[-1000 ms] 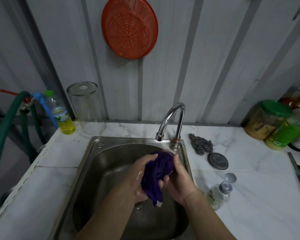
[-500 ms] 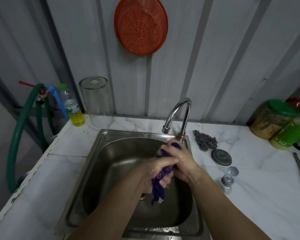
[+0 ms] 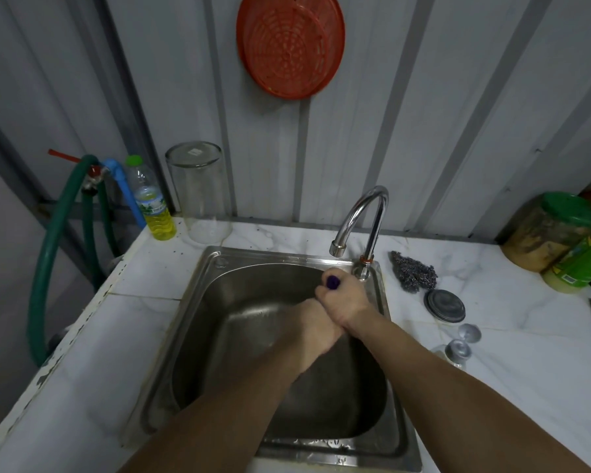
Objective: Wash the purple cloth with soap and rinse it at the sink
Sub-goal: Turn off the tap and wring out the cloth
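While we hold our two hands tight together over the sink [image 3: 198, 302], we squeeze the purple cloth [image 3: 332, 282] between them. Our right hand [image 3: 345, 302] makes a fist around the cloth, and only a small purple bit pokes out at the top. Our left hand [image 3: 313, 331] is closed too and presses against the right one; we think it grips the lower end of the cloth, but that part is hidden. The hands sit just under the tap [image 3: 359, 220], near its base.

No water seems to run from the tap. So we think we are wringing the cloth out, near the end of the wash. We see no soap foam, but the cloth is mostly hidden.

Next we should open our hands and look at the cloth. If it feels soapy, we need to turn on the tap and rinse it again.
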Available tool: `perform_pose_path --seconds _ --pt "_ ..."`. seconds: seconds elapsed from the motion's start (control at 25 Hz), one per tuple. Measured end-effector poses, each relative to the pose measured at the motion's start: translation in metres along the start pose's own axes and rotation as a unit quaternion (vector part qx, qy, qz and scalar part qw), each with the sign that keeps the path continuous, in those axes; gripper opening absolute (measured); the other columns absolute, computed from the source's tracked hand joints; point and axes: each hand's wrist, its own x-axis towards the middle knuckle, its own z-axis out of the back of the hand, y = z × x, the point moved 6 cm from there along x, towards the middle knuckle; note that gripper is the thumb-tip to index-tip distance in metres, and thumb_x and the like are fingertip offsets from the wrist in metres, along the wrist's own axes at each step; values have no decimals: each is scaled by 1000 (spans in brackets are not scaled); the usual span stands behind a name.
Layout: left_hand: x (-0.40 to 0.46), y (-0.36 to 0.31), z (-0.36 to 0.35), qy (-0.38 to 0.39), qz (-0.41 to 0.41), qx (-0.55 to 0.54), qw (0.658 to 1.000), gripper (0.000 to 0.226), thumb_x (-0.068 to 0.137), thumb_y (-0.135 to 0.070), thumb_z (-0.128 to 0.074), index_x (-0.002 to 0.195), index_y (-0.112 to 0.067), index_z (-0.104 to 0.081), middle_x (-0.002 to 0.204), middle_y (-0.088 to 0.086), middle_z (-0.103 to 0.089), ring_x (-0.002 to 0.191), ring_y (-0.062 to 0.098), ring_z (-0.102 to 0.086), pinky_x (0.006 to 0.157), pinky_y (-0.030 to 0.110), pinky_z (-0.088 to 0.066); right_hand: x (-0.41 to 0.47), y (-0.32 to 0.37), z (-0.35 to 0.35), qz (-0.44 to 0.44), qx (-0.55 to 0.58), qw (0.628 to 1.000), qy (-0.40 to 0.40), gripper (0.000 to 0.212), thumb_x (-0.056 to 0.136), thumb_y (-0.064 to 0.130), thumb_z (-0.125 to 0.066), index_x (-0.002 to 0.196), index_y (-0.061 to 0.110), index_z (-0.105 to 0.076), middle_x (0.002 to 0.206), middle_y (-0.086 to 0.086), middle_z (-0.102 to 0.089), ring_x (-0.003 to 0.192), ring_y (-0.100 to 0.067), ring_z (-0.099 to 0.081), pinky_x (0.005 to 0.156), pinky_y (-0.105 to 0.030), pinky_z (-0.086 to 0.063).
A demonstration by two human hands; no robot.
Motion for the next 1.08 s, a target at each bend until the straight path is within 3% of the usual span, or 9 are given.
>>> perform_pose_path --seconds 0.12,0.16,0.24,0.36,0.52,0.6,0.72,0.92,1.08 --pt "3 10 8 37 33 -69 996 21 75 -32 -69 84 -14 -74 69 3 -72 66 24 -72 54 23 -45 0 -10 1 -43 207 976 51 17 87 7 -68 74 17 -64 72 -6 -60 73 -20 -57 72 -34 -50" --pt "3 14 8 85 60 -147 984 21 74 -33 -68 77 -12 -69 60 1 -66 53 22 -64 51 25 -43 -2 -13 -1 -69 330 936 105 6 91 15 -66 86 16 -70 81 -8 -66 79 -22 -62 75 -36 -53" --pt "-6 16 1 231 115 -315 913 21 84 -31 -64 76 -12 -59 58 -1 -53 41 13 -45 41 20 -35 -6 -24 0 -94 506 839 177 25 96 33 -60 109 15 -70 100 -11 -70 95 -28 -65 87 -42 -56" --pt "-29 6 -3 391 159 -407 810 24 85 -38 -64 83 -15 -58 63 -5 -49 41 5 -39 35 15 -31 -13 -32 -9 -89 567 790 217 50 85 48 -69 124 17 -67 128 -14 -66 121 -37 -58 109 -53 -41" --pt "-39 3 -12 456 165 -428 763 36 85 -48 -64 88 -12 -60 62 -5 -50 41 4 -41 36 14 -31 -15 -21 -8 -48 566 783 254 62 78 33 -82 132 12 -61 139 -17 -61 128 -38 -58 111 -53 -40" --pt "-39 6 -15 447 179 -416 772 35 87 -49 -64 87 -14 -60 61 -5 -51 40 3 -41 36 14 -32 -13 -15 3 -30 551 803 224 38 81 15 -76 118 9 -70 104 -15 -75 99 -32 -72 95 -48 -55" --pt "-37 8 -19 399 189 -348 827 31 90 -45 -69 79 -19 -58 60 -5 -51 41 4 -41 36 15 -33 -13 -10 10 -36 476 860 182 17 93 13 -60 101 8 -73 60 -1 -56 58 -17 -59 71 -38 -56" --pt "-11 5 -11 157 103 -113 976 21 80 -32 -74 82 -13 -66 69 5 -64 59 19 -60 56 25 -42 -3 -11 13 2 271 962 27 23 103 10 -46 94 8 -67 50 1 -50 49 -16 -50 64 -36 -47" --pt "-8 -6 -5 65 27 19 997 15 82 -27 -68 93 -17 -67 83 4 -66 75 20 -62 56 26 -39 -2 -4 12 43 130 990 -35 28 103 7 -39 88 14 -61 48 2 -50 44 -13 -49 56 -31 -46"
